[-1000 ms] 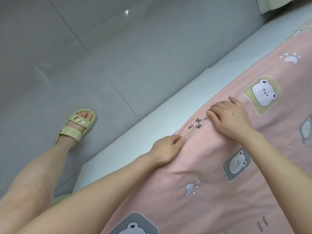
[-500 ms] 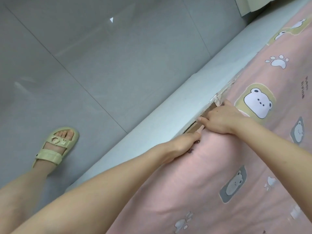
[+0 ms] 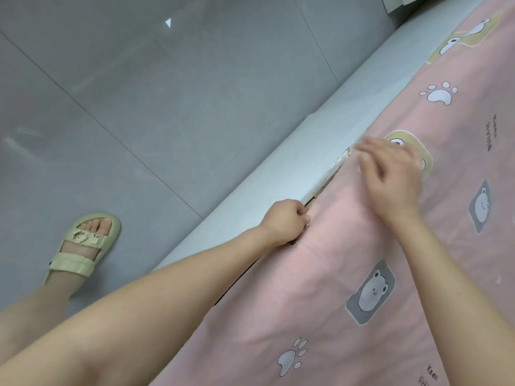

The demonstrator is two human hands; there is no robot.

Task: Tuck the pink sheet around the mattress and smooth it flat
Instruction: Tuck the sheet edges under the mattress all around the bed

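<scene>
Gripping the edge of the pink sheet (image 3: 320,288) at the bed's side, the left hand (image 3: 285,221) has its fingers curled into the fabric beside the white bed frame (image 3: 278,176). The right hand (image 3: 390,176), blurred, lies farther along the sheet with fingers loosely bent, its grasp unclear.

Grey tiled floor (image 3: 172,112) across upper left and centre of frame, thin grout lines running diagonally. Small white triangle (image 3: 168,23) near top centre. Pale green sandal (image 3: 83,243) with two straps at lower left, toes showing, foot inside, flat on floor. White bed frame ledge (image 3: 278,188) running diagonally from lower centre to upper right. Pale cloth edge (image 3: 398,2) at top right corner.
</scene>
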